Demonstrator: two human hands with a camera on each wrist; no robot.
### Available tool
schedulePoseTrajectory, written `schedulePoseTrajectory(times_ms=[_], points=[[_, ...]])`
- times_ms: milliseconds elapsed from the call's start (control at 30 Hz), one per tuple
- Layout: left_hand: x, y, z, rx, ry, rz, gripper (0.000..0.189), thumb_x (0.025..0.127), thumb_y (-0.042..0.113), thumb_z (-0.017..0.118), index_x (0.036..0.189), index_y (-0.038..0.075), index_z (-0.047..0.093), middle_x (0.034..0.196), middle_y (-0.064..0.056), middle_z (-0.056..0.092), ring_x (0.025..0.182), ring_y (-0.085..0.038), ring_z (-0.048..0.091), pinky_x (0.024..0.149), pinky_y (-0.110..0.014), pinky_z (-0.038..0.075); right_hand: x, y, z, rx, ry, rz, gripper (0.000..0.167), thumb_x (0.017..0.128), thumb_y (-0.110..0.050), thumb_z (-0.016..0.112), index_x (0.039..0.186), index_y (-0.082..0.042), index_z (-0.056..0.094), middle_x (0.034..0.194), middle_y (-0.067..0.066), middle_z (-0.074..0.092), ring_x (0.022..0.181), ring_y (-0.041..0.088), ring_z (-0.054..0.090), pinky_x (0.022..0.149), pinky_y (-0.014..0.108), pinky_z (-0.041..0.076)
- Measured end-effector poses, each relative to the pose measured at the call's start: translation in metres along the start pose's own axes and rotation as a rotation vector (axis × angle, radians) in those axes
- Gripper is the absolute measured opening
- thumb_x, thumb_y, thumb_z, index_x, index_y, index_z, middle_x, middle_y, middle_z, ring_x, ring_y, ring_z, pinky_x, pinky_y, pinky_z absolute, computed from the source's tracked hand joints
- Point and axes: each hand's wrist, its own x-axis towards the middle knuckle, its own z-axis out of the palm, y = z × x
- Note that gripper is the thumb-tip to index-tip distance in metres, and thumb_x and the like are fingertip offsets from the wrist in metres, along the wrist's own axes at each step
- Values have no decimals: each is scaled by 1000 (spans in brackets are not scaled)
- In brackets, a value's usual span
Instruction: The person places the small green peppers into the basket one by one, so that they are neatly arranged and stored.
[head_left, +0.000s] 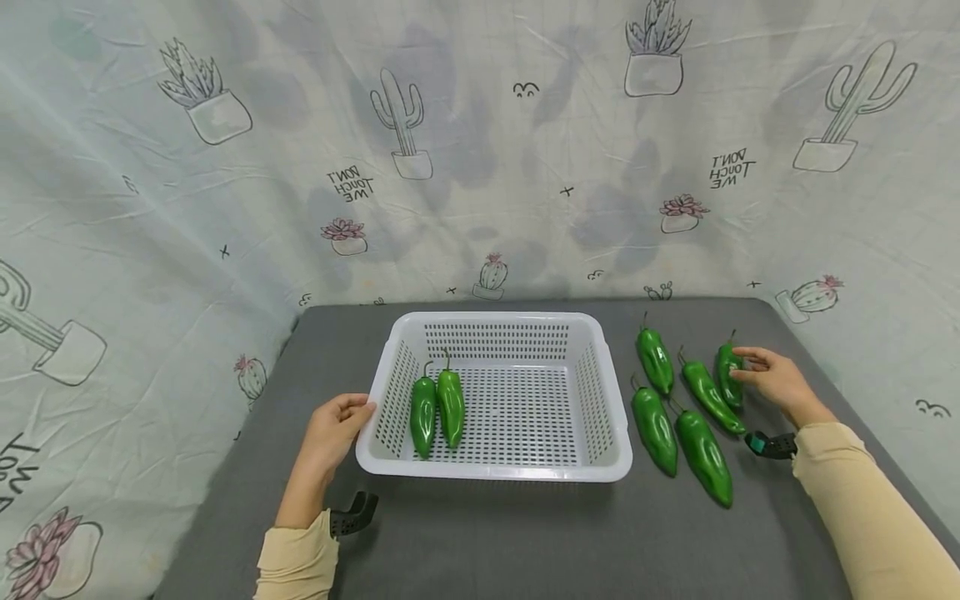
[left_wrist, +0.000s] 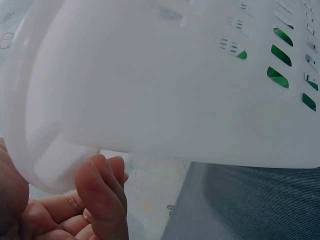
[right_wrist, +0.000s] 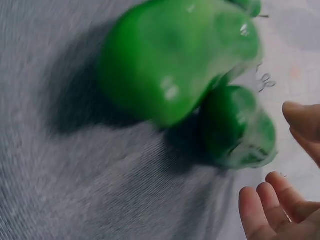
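Note:
A white perforated plastic basket (head_left: 495,471) stands mid-table, with two green peppers, one darker (head_left: 423,421) and one lighter (head_left: 452,408), lying side by side in its left part. My left hand (head_left: 333,429) grips the basket's left rim, its fingers bent at the edge in the left wrist view. Right of the basket lie several more green peppers. Over the rightmost pepper (head_left: 727,375) is my right hand (head_left: 780,387), thumb and fingers spread apart. In the right wrist view a gap shows between those fingertips (right_wrist: 250,200) and the nearest pepper (right_wrist: 237,127).
Two peppers (head_left: 655,429) (head_left: 705,458) lie nearest the table's front on the right, with others (head_left: 655,361) (head_left: 708,396) behind them. Grey cloth covers the table (head_left: 480,542). A cactus-printed curtain (head_left: 480,167) surrounds its back and sides.

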Motion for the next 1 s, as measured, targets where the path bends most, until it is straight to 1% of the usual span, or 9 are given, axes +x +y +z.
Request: schedulePoseTrajectory(times_ms=[133,300,467,633,733,867,1000], points=[[1,0,0,4,3,-1,34,96,16,56,121,-7,55,105,-21,65,84,-13,64,68,-24,51,4,6,-1,-8,-44,9,68,98,-31,52,146,5,21,142,46,12,128,62,17,95,68,29],[1,0,1,5,7,-1,34,96,15,56,121,-7,55,104,-20,66,82,-11,63,68,-23,50,12,16,0,-37,-91,-22,69,98,-31,51,148,3,18,142,46,11,127,62,19,94,66,32],[0,1,1,-1,10,-4,35,96,16,57,121,-7,55,103,-19,66,80,-9,62,67,-23,50,16,20,2,-54,-100,-56,69,98,-30,52,149,1,18,142,46,14,126,61,23,94,64,35],[-1,1,0,-10,12,-11,35,96,17,57,121,-7,55,103,-19,66,80,-9,62,68,-23,50,18,18,3,-56,-112,-69,67,98,-27,52,149,0,19,141,46,13,125,61,22,93,60,39],[-1,1,0,-13,14,-13,34,96,16,57,121,-7,56,103,-19,66,80,-9,62,67,-23,50,17,17,4,-53,-122,-72,66,98,-26,52,149,0,19,142,46,11,126,62,20,93,61,39],[-1,1,0,-12,16,-15,32,96,15,57,120,-7,56,101,-18,66,80,-9,62,67,-23,50,16,17,4,-63,-129,-83,66,98,-26,52,149,-1,20,142,46,11,127,63,18,93,64,36],[-1,1,0,-15,19,-14,32,96,15,57,120,-7,56,101,-18,66,79,-8,62,67,-22,50,16,17,5,-83,-121,-87,66,97,-28,53,149,-1,22,142,45,13,127,62,18,94,66,34]])
